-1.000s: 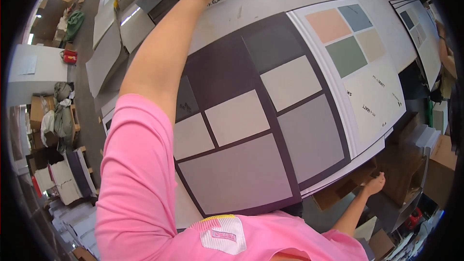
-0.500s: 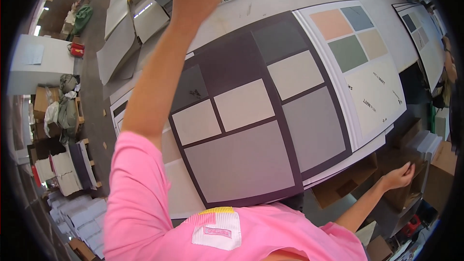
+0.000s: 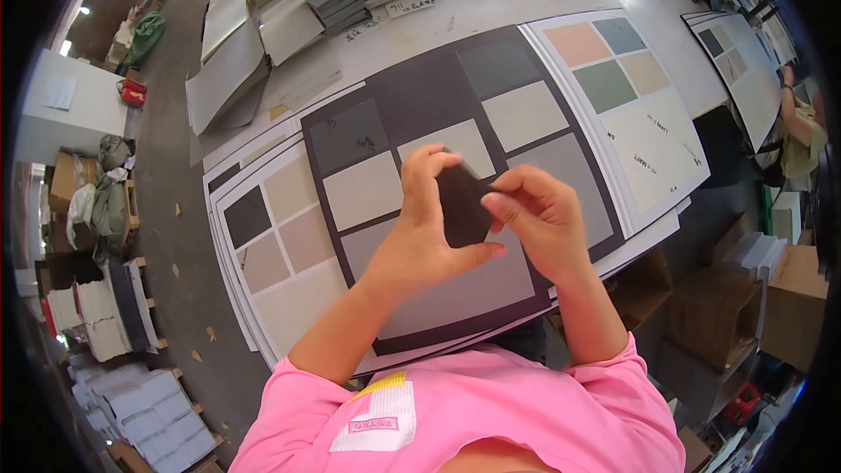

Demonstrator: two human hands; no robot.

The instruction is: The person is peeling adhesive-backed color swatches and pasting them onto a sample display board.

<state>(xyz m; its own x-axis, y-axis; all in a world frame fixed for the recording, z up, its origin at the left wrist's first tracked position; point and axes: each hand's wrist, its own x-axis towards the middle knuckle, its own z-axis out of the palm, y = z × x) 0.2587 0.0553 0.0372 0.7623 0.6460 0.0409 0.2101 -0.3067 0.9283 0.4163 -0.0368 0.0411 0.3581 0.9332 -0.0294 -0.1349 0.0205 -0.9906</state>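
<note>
Over the middle of a large dark sample board point(image 3: 420, 101), my left hand point(image 3: 416, 232) grips a small dark rectangular sample piece point(image 3: 462, 206) between its fingers and thumb. The fingertips of my right hand point(image 3: 543, 215) are closed on the piece's right edge. Whether it is one piece or a thin stack, I cannot tell. Light and grey panels, such as a cream panel point(image 3: 524, 116), are set in the board beneath. A white board point(image 3: 626, 79) with pink, blue, green and beige squares lies to the right, and another white board point(image 3: 293, 245) with dark and beige squares to the left.
Piles of grey and dark sample pieces point(image 3: 337, 0) stand along the table's far side, with curled grey sheets point(image 3: 229, 79) at far left. A co-worker's arm point(image 3: 793, 109) is at the right by another sample board point(image 3: 736, 66). Cardboard boxes point(image 3: 714, 311) sit below the table's right edge.
My left hand has come back from the far piles to the board's middle, now with the dark piece. My right hand has swung in from the right side to meet it.
</note>
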